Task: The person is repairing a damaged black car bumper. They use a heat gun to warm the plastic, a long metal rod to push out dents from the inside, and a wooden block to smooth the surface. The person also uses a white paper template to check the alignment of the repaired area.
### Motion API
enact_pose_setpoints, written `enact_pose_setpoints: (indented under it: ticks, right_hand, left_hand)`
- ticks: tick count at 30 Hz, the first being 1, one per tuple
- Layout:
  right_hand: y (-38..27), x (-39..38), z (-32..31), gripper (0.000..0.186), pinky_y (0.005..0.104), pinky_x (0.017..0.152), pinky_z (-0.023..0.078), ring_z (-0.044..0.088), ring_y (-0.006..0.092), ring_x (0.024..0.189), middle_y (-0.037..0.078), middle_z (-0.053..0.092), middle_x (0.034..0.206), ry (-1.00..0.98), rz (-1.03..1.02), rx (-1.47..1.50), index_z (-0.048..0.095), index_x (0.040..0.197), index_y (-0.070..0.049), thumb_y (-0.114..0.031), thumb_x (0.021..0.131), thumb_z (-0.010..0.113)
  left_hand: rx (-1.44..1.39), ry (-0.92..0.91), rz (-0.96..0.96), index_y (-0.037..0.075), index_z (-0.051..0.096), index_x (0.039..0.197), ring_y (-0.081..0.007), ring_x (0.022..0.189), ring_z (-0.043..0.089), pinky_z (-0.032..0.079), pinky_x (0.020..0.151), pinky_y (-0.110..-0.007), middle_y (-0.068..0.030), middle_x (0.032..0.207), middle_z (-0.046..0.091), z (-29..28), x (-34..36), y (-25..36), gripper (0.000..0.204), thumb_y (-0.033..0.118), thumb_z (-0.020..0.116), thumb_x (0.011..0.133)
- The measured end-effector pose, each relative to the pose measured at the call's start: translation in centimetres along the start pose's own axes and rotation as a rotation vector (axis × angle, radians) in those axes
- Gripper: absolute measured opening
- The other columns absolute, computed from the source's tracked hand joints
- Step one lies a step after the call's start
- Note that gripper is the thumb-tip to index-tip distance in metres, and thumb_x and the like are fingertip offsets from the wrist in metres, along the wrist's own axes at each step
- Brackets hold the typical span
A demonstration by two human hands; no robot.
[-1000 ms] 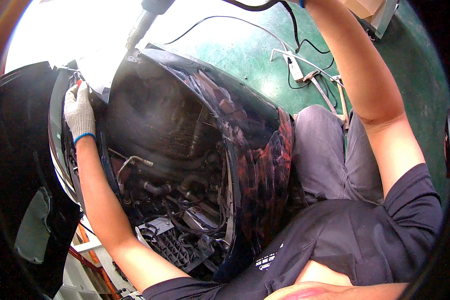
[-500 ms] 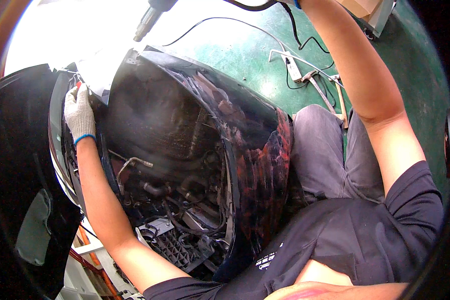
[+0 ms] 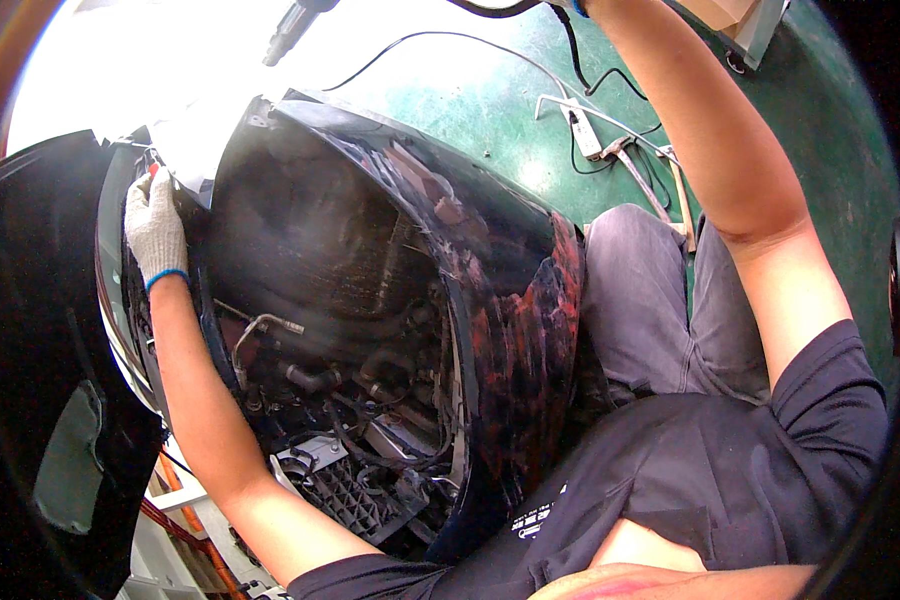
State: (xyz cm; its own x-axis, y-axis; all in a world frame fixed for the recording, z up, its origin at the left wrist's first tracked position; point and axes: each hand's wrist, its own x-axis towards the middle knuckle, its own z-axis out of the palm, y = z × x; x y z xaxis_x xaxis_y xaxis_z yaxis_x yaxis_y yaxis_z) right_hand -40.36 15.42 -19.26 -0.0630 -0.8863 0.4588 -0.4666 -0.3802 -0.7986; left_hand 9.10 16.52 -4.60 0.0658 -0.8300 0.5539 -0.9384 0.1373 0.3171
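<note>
Our left hand pinches a red piece; our right hand is unseen; a scuffed panel separates us from hoses.

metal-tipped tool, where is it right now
In the head view, the metal-tipped tool is at the top edge, left of centre, above and right of the gloved left hand.

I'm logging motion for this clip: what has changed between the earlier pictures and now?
The tool's metal nozzle has moved up the picture, away from the scuffed car panel; the right forearm shifted slightly left. No grasp or release shows. The left hand stays at the small red piece.
</note>
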Motion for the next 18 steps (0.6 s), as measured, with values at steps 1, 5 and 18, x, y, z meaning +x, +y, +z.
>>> enact_pose_setpoints:
  ticks: [1, 5, 18]
  right_hand:
    - [-0.6, -0.3, -0.2, 0.065, 0.0386, 0.098, 0.052, 0.072, 0.0302, 0.111, 0.017, 0.078, 0.114, 0.003, 0.066, -0.07, 0.072, 0.125, 0.0, -0.051, 0.085, 0.078]
    - [-0.1, -0.2, -0.4, 0.063, 0.0362, 0.085, 0.056, 0.073, 0.0241, 0.095, 0.013, 0.079, 0.109, -0.059, 0.05, 0.072, 0.073, 0.125, -0.002, -0.05, 0.085, 0.079]
    - [-1.2, -1.0, -0.9, 0.066, 0.0319, 0.069, 0.055, 0.068, 0.0175, 0.076, 0.009, 0.077, 0.1, -0.083, 0.097, 0.063, 0.073, 0.124, -0.002, -0.053, 0.082, 0.08]
  left_hand:
    - [0.008, 0.006, 0.0, 0.003, 0.072, 0.115, -0.0094, 0.08, 0.058, 0.047, 0.073, -0.028, -0.0007, 0.093, 0.067, 0.0, -0.2, 0.1, 0.033, 0.033, 0.068, 0.102]
    - [0.05, 0.011, 0.003, 0.003, 0.072, 0.116, -0.0094, 0.081, 0.058, 0.047, 0.073, -0.028, -0.0009, 0.093, 0.067, -0.3, -0.2, 0.3, 0.033, 0.032, 0.068, 0.102]
    - [0.041, -0.008, -0.024, 0.002, 0.072, 0.115, -0.0088, 0.09, 0.06, 0.048, 0.082, -0.026, -0.0006, 0.099, 0.068, -0.6, -0.1, 0.2, 0.03, 0.029, 0.066, 0.103]
